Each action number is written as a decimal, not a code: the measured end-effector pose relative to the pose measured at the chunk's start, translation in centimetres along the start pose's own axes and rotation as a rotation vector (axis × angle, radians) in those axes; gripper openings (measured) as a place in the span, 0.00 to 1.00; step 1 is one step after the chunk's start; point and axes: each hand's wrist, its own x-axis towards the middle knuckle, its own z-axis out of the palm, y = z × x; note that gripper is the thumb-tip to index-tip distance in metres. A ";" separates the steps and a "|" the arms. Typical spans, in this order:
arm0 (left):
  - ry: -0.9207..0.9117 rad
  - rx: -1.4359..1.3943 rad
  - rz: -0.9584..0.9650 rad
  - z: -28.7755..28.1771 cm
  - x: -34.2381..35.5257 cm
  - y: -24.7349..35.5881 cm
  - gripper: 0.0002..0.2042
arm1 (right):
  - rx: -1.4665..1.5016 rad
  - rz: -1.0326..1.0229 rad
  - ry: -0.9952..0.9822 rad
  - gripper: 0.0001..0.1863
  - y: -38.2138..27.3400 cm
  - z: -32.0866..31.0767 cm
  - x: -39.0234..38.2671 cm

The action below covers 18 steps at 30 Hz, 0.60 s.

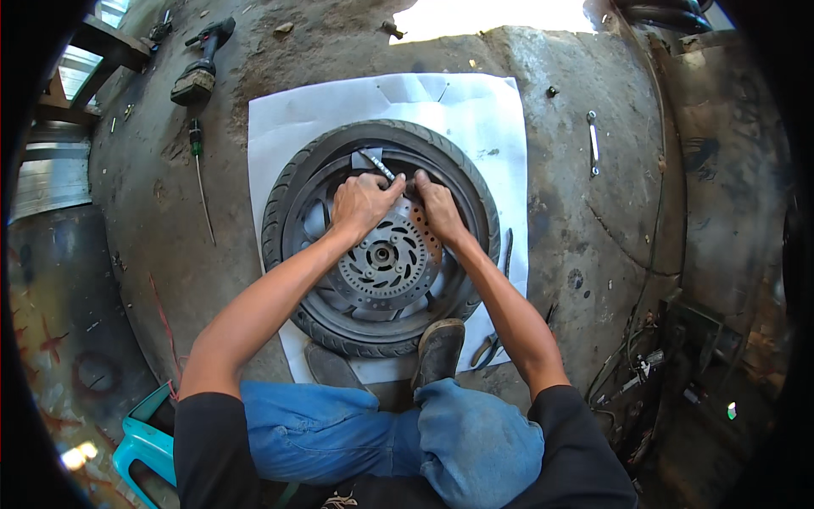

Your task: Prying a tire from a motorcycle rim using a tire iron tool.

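Denim knees (482, 441) nearest, wheel (386, 254) flat just beyond. Striped rod (378, 165) slants far-left from my left hand (365, 205), the nearer one; right hand (439, 208) just beside, apart; can't tell either grip.

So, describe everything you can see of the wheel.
The wheel lies on its side on white sheeting: treaded black tyre, dark metal-looking spoked rim, and silvery perforated brake disc facing up at its centre. The left hand and right hand are over its far part; contact is unclear. The right shoe overlaps its near edge.
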 end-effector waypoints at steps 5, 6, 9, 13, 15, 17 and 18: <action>-0.068 -0.032 -0.017 -0.4 0.4 -1.3 0.38 | 0.106 0.004 0.169 0.28 -0.9 0.2 -5.2; -0.067 -0.039 -0.015 -0.4 0.5 -1.0 0.38 | 0.302 0.235 0.148 0.25 -0.2 -0.9 -7.2; -0.149 -0.033 -0.011 -0.6 0.8 -1.3 0.40 | 0.617 0.509 0.209 0.24 -2.1 0.4 -10.7; -0.233 -0.047 0.000 -0.4 2.0 -1.8 0.43 | 0.788 0.512 0.205 0.27 -0.7 0.2 -11.4; -0.298 -0.199 0.057 -0.1 2.8 -2.8 0.45 | 0.847 0.533 0.184 0.26 -1.6 0.7 -10.8; -0.289 -0.197 0.074 -0.1 3.0 -3.3 0.45 | 0.849 0.597 0.186 0.25 -3.2 0.5 -10.7; -0.278 -0.197 0.086 -0.1 3.1 -3.6 0.45 | 0.849 0.664 0.183 0.25 -3.5 0.6 -10.5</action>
